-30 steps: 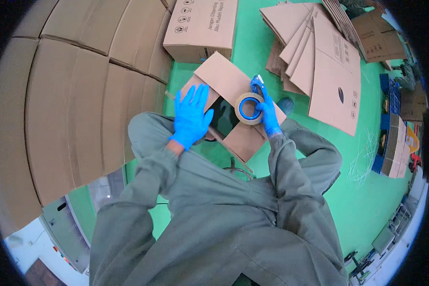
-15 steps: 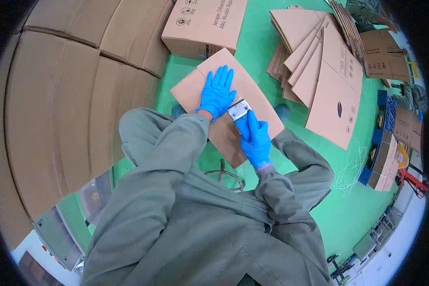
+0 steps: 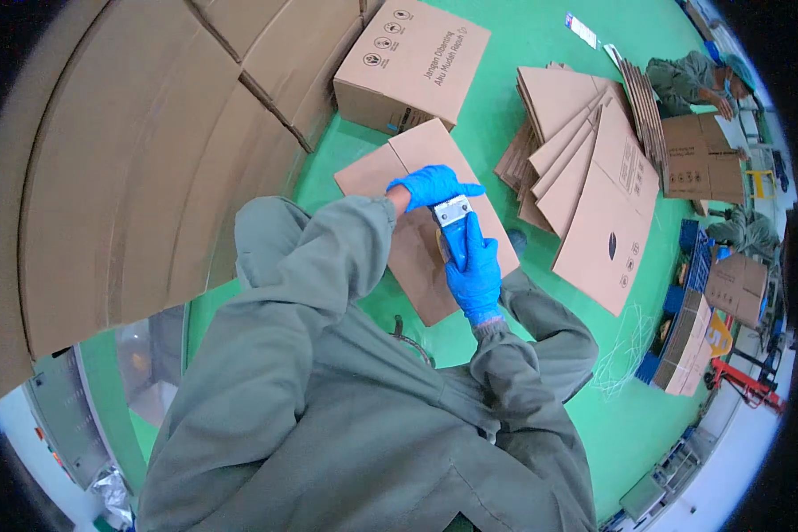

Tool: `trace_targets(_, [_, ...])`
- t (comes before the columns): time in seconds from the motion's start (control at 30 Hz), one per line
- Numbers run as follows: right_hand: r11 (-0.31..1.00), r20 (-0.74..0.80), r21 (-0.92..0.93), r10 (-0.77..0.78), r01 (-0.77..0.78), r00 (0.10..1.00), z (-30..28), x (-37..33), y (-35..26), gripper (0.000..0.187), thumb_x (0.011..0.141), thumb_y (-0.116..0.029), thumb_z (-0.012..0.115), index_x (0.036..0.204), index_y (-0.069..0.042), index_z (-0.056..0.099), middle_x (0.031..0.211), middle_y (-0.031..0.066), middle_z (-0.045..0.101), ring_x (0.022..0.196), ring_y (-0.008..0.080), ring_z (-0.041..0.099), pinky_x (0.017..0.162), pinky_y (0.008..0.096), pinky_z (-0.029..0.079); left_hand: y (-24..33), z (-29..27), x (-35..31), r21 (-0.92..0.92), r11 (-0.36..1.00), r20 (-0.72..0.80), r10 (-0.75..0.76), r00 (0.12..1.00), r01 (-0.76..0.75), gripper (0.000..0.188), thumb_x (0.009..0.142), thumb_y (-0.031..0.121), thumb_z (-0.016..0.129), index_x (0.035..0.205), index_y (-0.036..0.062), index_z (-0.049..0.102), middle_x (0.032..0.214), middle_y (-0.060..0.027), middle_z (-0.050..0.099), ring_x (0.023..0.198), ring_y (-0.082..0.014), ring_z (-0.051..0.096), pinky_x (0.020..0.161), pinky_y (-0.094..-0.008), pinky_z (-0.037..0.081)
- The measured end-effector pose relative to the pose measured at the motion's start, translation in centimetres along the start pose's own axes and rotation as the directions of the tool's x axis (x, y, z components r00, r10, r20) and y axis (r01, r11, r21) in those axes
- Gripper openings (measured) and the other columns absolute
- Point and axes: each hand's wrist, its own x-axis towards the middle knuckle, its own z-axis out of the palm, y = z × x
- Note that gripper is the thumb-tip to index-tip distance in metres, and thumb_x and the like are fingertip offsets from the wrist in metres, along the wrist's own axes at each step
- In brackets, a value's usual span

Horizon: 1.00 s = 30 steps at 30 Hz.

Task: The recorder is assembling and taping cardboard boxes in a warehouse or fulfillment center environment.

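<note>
A brown cardboard carton (image 3: 421,257) stands between my knees, its top showing a seam. My right hand (image 3: 475,279), in a blue glove, is closed around the handle of a tape dispenser (image 3: 453,213) with a blue body and a metal plate. The dispenser's head is over the carton's top. My left hand (image 3: 430,185), also gloved in blue, is just beyond the metal plate, with a finger stretched out to the right; its other fingers are partly hidden. Whether it touches the dispenser I cannot tell.
Large stacked cartons (image 3: 151,195) form a wall on my left. Another carton (image 3: 408,66) stands ahead. Flattened cartons (image 3: 607,213) lie fanned out at the right on the green floor (image 3: 505,53), near loose strapping (image 3: 625,350). A co-worker (image 3: 683,82) is at the far right.
My left hand has gone from lying flat and spread on the carton to a turned pose beside the dispenser's head. My right hand still holds the dispenser. The view has shifted.
</note>
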Motion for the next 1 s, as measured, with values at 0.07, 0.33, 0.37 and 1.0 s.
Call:
trace_targets(0.07, [0.999, 0.053, -0.052, 0.02, -0.017, 0.998, -0.2, 0.1, -0.2, 0.087, 0.074, -0.01, 0.068, 0.154, -0.012, 0.035, 0.099, 0.0211, 0.055, 0.087, 0.04, 0.058, 0.074, 0.0477, 0.05, -0.5, 1.2, 0.8, 0.066, 0.997, -0.08, -0.031, 0.996, 0.036, 0.04, 0.098, 0.042, 0.052, 0.127, 0.0183, 0.064, 0.087, -0.02, 0.07, 0.078, -0.0369, 0.069, 0.077, -0.0498, 0.055])
trace_targets(0.33, [0.988, 0.307, -0.149, 0.023, 0.025, 0.951, -2.0, 5.9, -4.5, 0.083, 0.076, -0.012, 0.068, 0.153, -0.019, 0.037, 0.095, 0.0231, 0.056, 0.082, 0.045, 0.061, 0.073, 0.0499, 0.052, -8.2, -5.5, 0.4, 0.195, 0.907, -0.604, -0.188, 0.775, 0.372, 0.055, 0.097, 0.052, 0.047, 0.076, 0.0086, 0.074, 0.077, -0.0209, 0.069, 0.071, -0.0421, 0.068, 0.071, -0.0525, 0.055])
trace_targets(0.37, [0.984, 0.338, -0.176, 0.048, 0.013, 0.94, -1.7, 7.5, -5.4, 0.08, 0.079, -0.016, 0.067, 0.152, -0.024, 0.037, 0.097, 0.0241, 0.059, 0.082, 0.047, 0.062, 0.073, 0.0523, 0.052, -10.6, -7.8, -0.3, 0.185, 0.906, -0.604, -0.201, 0.772, 0.38, 0.054, 0.097, 0.051, 0.047, 0.078, 0.0078, 0.075, 0.078, -0.0206, 0.07, 0.072, -0.0418, 0.068, 0.071, -0.0523, 0.055])
trace_targets(1.0, [0.962, 0.608, -0.224, 0.011, 0.159, 0.794, 3.2, 16.3, -8.0, 0.071, 0.071, -0.017, 0.07, 0.137, -0.019, 0.046, 0.095, 0.0238, 0.069, 0.086, 0.0442, 0.067, 0.071, 0.0543, 0.054, -19.3, -2.8, 0.3, -0.432, 0.644, -0.007, -0.703, 0.711, 0.632, 0.093, 0.09, 0.074, 0.043, 0.139, -0.004, 0.052, 0.139, -0.0286, 0.054, 0.132, -0.0353, 0.052, 0.108, -0.0484, 0.041])
